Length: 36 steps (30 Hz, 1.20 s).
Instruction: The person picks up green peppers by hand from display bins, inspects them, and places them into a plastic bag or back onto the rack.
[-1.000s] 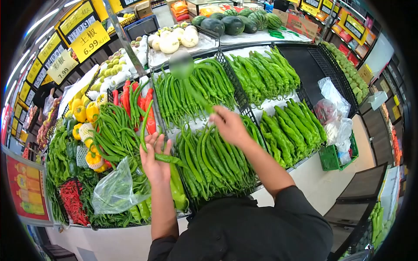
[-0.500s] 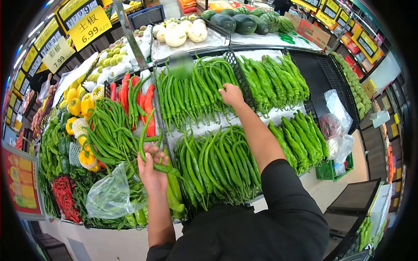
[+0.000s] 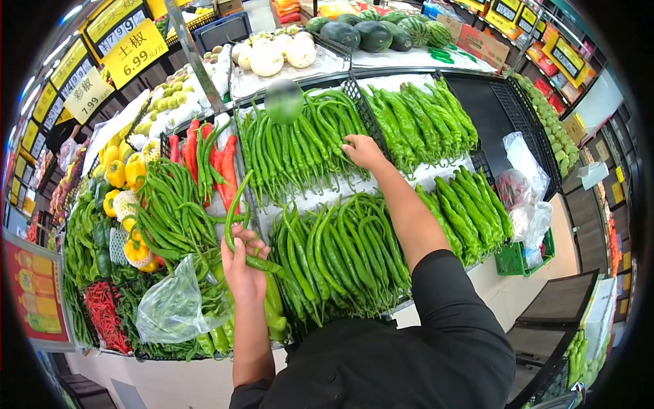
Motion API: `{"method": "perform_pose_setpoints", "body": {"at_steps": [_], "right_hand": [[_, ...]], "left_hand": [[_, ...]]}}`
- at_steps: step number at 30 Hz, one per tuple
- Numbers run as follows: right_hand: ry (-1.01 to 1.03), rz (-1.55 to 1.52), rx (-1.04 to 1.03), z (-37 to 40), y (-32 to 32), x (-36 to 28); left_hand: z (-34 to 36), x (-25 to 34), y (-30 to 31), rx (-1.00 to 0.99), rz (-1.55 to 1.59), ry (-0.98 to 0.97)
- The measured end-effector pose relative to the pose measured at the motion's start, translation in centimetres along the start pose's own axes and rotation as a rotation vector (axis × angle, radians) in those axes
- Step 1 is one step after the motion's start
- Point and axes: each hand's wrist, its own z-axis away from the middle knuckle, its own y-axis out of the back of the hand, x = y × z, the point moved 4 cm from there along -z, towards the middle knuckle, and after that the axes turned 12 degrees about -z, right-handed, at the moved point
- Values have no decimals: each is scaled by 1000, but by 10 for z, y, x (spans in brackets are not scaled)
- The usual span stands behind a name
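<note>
My left hand [image 3: 245,269] is closed around long green chili peppers. One held pepper [image 3: 236,204] curves upward past the fingers, and another [image 3: 262,264] points right across the palm. My right hand [image 3: 366,151] reaches to the right end of the upper row of long green chili peppers [image 3: 293,146]. Its fingers are bent together and touch a pepper there; the fingertips are partly hidden. Between my arms lies the lower row of green chili peppers [image 3: 340,252]. A heap of loose green chili peppers [image 3: 174,204] sits left of my left hand.
A clear plastic bag [image 3: 174,307] lies by my left forearm. Wrinkled green peppers [image 3: 422,126] fill the crate beyond a black divider [image 3: 368,112]. Red peppers [image 3: 225,163], yellow bell peppers [image 3: 135,167], white melons [image 3: 269,58] and watermelons [image 3: 375,35] surround the rows. A green basket [image 3: 514,262] stands right.
The view has shifted slightly. My left hand still holds the green chili peppers, tilted a little differently. My right hand stays at the upper row's right end.
</note>
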Motion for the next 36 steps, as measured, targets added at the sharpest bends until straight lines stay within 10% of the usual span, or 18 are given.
{"method": "perform_pose_setpoints", "body": {"at_steps": [9,19,36], "right_hand": [[23,-388,80,64,40,-44],[452,-616,-465,254,-15,-193],[-1,-724,-283,242,-24,-174]], "left_hand": [[10,10,-7,-28,43,-13],[26,10,-41,-133,161,-30],[25,4,-22,-180,-47,-33]]}}
